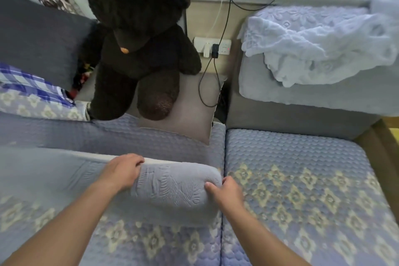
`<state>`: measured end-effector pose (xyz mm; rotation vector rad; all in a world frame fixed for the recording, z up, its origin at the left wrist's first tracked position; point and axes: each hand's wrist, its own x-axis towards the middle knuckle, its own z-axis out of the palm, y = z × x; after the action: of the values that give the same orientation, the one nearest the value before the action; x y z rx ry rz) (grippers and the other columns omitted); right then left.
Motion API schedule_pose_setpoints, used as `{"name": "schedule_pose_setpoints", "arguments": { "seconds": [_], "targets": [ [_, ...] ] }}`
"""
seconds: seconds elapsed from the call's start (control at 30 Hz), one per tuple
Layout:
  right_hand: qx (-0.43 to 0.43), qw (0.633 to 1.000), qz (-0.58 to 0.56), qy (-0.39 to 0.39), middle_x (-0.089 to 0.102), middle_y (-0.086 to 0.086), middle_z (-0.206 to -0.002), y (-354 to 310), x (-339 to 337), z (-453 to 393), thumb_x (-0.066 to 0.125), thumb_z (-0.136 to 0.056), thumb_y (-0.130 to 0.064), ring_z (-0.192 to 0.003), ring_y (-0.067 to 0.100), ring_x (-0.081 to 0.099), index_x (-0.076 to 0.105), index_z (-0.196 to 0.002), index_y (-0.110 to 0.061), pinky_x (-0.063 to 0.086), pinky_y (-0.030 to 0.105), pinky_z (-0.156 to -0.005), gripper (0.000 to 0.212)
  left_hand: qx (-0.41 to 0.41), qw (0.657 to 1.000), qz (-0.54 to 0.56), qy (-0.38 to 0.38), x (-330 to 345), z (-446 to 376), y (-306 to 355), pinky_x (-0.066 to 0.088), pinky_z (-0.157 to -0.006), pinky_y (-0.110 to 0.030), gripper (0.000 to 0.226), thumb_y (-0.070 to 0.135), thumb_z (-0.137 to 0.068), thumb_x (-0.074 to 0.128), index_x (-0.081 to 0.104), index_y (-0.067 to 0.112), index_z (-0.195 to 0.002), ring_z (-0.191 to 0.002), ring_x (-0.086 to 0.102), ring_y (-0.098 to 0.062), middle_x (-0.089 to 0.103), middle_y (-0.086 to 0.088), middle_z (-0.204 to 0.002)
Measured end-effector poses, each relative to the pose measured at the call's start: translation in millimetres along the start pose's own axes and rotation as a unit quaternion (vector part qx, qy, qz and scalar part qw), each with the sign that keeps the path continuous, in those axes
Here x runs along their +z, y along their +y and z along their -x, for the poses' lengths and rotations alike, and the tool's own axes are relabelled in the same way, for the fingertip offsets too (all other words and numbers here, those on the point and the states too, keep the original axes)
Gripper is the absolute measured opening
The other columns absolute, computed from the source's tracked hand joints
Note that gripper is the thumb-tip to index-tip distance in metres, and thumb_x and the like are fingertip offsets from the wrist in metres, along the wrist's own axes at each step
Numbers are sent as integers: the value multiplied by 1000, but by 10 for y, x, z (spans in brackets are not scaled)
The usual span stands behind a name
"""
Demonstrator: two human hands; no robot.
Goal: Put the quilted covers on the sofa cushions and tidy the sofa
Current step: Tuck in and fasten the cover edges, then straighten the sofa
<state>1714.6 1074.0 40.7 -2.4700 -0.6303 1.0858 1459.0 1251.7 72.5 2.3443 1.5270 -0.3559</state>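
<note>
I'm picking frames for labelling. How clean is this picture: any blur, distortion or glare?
Head view: wide-angle bending toward the edges; soft daylight, no harsh glare; right hand slightly motion-blurred, left hand sharper; bear so dark its fur detail is lost; white cloth pale, nearly washed out.

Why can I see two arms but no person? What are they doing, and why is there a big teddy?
The camera sits on the person's head and looks down, so you see only their own arms, as if through their eyes. There is just this one picture.

They are tidying a sofa. The left hand and the right hand both grip a grey cushion, one at each end. It lies on a seat with a quilted cover, blue-grey with pale flower shapes.

The brown teddy sits in the sofa's corner on a plain pillow. Behind it, a black cable hangs from a socket. On the right, a white lace cloth lies crumpled over the sofa's back.
</note>
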Motion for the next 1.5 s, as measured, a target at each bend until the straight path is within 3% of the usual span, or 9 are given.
{"name": "schedule_pose_setpoints", "arguments": {
  "seconds": [0.2,0.33,0.6,0.77,0.97,1.07,1.2,1.33,1.5],
  "targets": [
    [58,998,-11,11,70,11,-112,-29,179,-55,71,-83,-41,-108,31,63,68,-108,-16,49,31,-86,35,87,996,-24,17,58,-52,-92,46,-82,-34,8,34,-97,57,62,29,-99,-98,61,-16,66,10,-103],
    [17,1000,-12,13,71,11,-95,5,148,-71,69,-83,-39,-95,32,63,64,-84,-12,48,32,-76,28,60,996,-17,62,164,-50,-21,40,-69,-37,13,22,-94,53,52,22,-81,-83,57,-23,62,5,-88],
    [-72,996,-55,21,60,4,-81,-195,-714,-17,65,-84,-36,-83,28,58,46,-67,-14,39,31,-64,34,34,995,18,94,-174,-19,407,39,-73,-43,15,12,-92,52,47,19,-80,-88,57,-36,55,-9,-89],
    [-119,988,-53,80,62,6,-85,-164,-2083,-163,60,-85,-28,-86,29,56,47,-70,-14,36,33,-62,23,67,988,22,138,-532,-91,1597,39,-78,-46,13,6,-95,49,51,15,-85,-95,56,-38,57,-16,-95],
    [-156,967,-8,200,53,-2,-70,897,-3921,-591,57,-86,-19,-75,24,49,43,-68,-13,28,31,-52,24,102,983,13,153,-502,-36,3856,42,-85,-44,5,16,-94,49,53,17,-91,-101,55,-35,58,-11,-102],
    [-158,960,17,232,54,2,-77,1636,-4805,-1046,58,-87,-15,-79,28,50,45,-70,-13,32,35,-61,21,99,980,49,167,-225,90,4913,41,-100,-43,26,29,-96,57,63,18,-118,-118,52,-33,58,-9,-124],
    [-103,957,11,270,53,9,-89,2581,-5373,-1722,57,-90,-14,-82,31,49,45,-71,-14,35,34,-67,22,35,993,29,113,319,361,5458,17,-121,-45,67,49,-95,56,28,37,-155,-148,19,-32,20,-8,-162],
    [9,979,-17,202,58,28,-112,3421,-5364,-2331,51,-96,-13,-100,42,55,53,-96,-8,40,39,-76,6,-105,993,54,-7,941,584,5275,18,-121,-46,73,48,-97,51,12,41,-158,-150,11,-38,2,-10,-166],
    [104,973,-103,180,41,25,-147,3702,-5065,-2433,37,-102,-38,-130,46,43,33,-146,-9,34,50,-107,53,-157,984,63,-64,1252,892,4835,24,-119,-41,79,42,-99,52,3,34,-160,-151,16,-37,2,-16,-166]
  ]
}}
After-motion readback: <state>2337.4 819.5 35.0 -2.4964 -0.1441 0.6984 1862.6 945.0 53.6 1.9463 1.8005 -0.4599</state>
